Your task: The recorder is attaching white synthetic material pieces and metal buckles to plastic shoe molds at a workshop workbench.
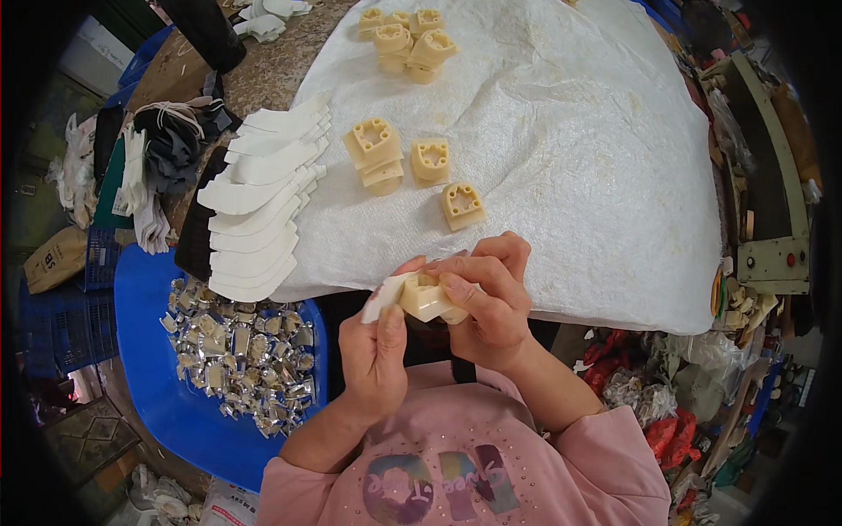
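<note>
Your left hand (377,351) and right hand (491,302) are both closed around one cream plastic block (425,298), held just off the near edge of the white cloth (561,131); your left thumb pins a white strip (381,298) against it. Three more blocks (412,167) lie on the cloth beyond. White curved pieces (259,202) are stacked along its left edge, above a blue tray of shiny metal parts (237,351).
</note>
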